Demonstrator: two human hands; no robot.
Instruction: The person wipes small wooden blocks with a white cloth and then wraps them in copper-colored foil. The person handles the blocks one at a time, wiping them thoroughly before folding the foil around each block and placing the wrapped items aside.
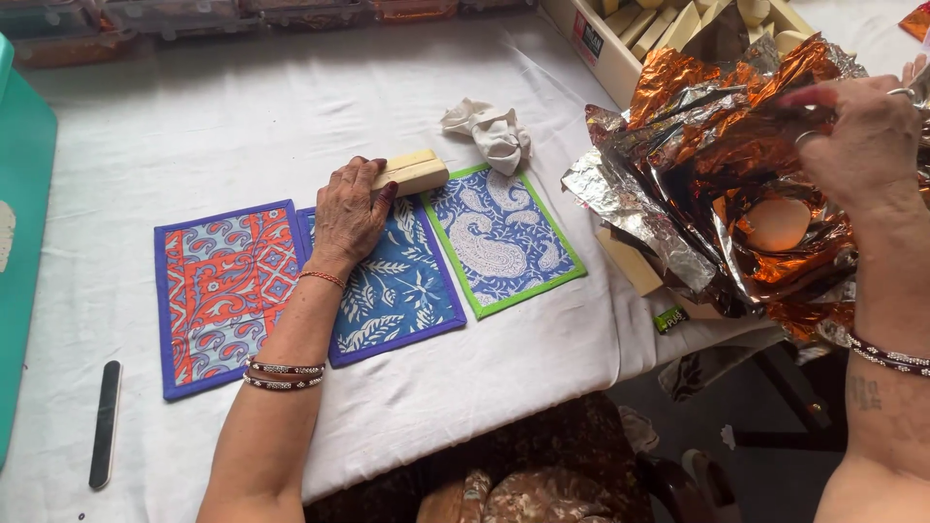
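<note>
My left hand (351, 211) rests on a pale wooden block (415, 171) and grips its near end, over a blue leaf-print fabric mat (402, 291). To its left lies an orange and blue patchwork mat (225, 291); to its right a blue paisley mat with a green border (499, 237). My right hand (862, 140) reaches into a crumpled pile of orange and silver foil sheets (697, 184) at the table's right edge and pinches a sheet. A round tan object (778, 225) shows among the foil.
A crumpled white cloth (492, 131) lies behind the paisley mat. A cream box of wooden blocks (659, 34) stands at the back right. A black nail file (105, 422) lies front left beside a teal panel (24, 242). A white tablecloth (242, 107) covers the table.
</note>
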